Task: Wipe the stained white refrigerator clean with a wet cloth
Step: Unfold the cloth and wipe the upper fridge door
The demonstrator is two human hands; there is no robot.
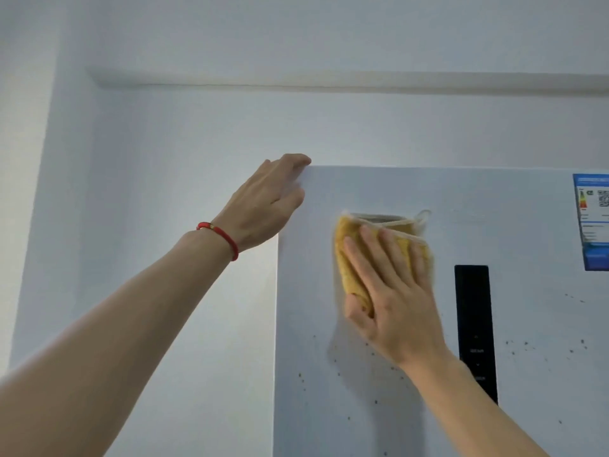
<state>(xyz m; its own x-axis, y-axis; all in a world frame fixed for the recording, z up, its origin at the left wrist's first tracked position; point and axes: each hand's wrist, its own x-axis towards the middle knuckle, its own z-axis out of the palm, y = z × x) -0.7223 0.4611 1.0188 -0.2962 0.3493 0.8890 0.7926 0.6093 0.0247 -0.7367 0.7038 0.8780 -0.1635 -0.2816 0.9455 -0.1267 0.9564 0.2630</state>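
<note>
Right hand (392, 291), lower centre-right of frame: fingers straight and spread, palm pressing a folded yellow cloth (354, 255) flat against the white refrigerator (527, 225) door; the thumb lies along the cloth's lower left edge; the cloth sits high on the door, just left of the black control strip (474, 328) and a little below the top edge.

Left hand (267, 199), centre of frame, red bracelet (221, 235) at the wrist: fingers hooked over the refrigerator's upper left corner, bracing; it holds no cloth.

Dark specks (514, 344) scatter across the door below and right of the cloth; the area near the top edge looks cleaner.

Judgement on the step: keep the palm flat and the pressure even; work in overlapping passes down toward the speckled zone; steer clear of the control strip so water does not pool there; refold to a clean face once soiled; hold the brace at the corner so the cabinet does not rock.

Upper right of frame: blue-bordered energy label (593, 222) with a coloured efficiency scale and a QR-type code; text too small to read; marks on the control strip also illegible; no brand name visible.

Farthest: white wall (164, 127) and recess above the refrigerator.
</note>
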